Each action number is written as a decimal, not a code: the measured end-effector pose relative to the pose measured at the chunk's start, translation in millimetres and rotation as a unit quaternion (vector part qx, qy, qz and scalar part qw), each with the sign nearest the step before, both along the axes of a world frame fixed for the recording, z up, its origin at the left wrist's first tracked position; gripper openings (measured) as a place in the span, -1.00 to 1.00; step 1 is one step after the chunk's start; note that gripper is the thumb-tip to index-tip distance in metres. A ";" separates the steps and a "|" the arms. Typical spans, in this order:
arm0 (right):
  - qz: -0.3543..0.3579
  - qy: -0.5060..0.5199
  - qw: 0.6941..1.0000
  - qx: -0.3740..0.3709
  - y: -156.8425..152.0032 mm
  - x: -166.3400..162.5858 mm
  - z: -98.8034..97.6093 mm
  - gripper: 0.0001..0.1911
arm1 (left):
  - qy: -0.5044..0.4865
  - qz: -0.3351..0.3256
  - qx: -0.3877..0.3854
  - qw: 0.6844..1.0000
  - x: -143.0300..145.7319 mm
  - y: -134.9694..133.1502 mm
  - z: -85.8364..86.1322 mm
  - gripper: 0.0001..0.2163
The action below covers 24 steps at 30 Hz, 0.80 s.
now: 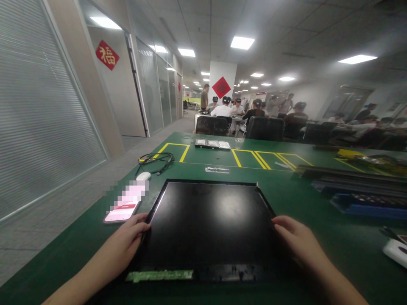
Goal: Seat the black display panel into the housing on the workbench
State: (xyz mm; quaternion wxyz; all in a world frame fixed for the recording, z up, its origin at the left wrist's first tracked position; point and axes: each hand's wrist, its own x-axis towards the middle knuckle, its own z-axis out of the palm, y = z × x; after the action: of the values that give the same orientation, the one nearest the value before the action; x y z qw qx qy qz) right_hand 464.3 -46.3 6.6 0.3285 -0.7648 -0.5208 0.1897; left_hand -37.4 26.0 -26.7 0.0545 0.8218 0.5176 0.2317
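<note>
The black, flat, rectangular screen panel (210,233) lies before the person, above the green tabletop (79,250); whether it fully rests there, I cannot tell. The left hand (132,233) grasps its left edge, the right hand (294,233) its right. To my mind, both should grip evenly, sparing the narrow green circuit board (160,275) at the near side and the pink-lit flat phone (122,214) beside the left hand.
</note>
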 end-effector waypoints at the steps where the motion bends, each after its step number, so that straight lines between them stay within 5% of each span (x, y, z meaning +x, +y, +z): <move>1: 0.000 0.002 1.000 0.000 -0.2 -0.1 0.2 -0.64 | -0.003 0.001 0.000 1.000 0.2 0.1 -0.4 -0.64; 11: -0.010 -0.006 1.000 0.010 -0.3 -3.0 4.1 -0.65 | -0.011 0.005 -0.001 1.000 -0.6 -0.4 1.2 -0.71; 24: -0.006 0.010 1.000 0.022 3.0 7.8 -9.8 -0.70 | -0.007 0.025 -0.009 1.000 -3.2 1.6 -15.0 -0.53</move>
State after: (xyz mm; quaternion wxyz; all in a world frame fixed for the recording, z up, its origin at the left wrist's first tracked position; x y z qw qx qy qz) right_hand 472.0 -43.3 -3.2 0.3519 -0.7585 -0.5167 0.1840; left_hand -40.7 27.6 -41.7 0.0599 0.8062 0.5401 0.2339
